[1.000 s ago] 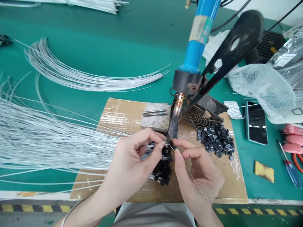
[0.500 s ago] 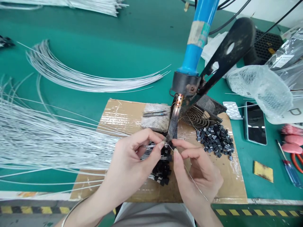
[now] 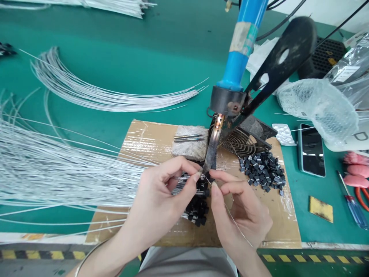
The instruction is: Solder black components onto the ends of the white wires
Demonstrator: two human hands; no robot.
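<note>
My left hand (image 3: pixel 165 192) pinches a thin white wire between thumb and forefinger, just under the tip of a soldering iron (image 3: pixel 213 148). The iron has a blue handle (image 3: pixel 235 69) and sits in a black metal holder (image 3: pixel 279 57). Close by on the right, my right hand (image 3: pixel 242 211) is closed on a thin strand of solder wire (image 3: pixel 238 227), whose upper end meets the iron's tip. Small black connectors (image 3: pixel 197 209) on wires lie beneath my hands. A thick bundle of white wires (image 3: pixel 72 165) stretches away to the left.
Cardboard (image 3: pixel 150 134) carries a grey pad (image 3: pixel 188 150), a round black grille (image 3: pixel 238 142) and a heap of loose black pieces (image 3: pixel 262 171). To the right lie a phone (image 3: pixel 311 150), a yellow sponge (image 3: pixel 321 209), a screwdriver (image 3: pixel 356 211) and plastic bags (image 3: pixel 317 107). Another wire bundle (image 3: pixel 115 96) lies behind.
</note>
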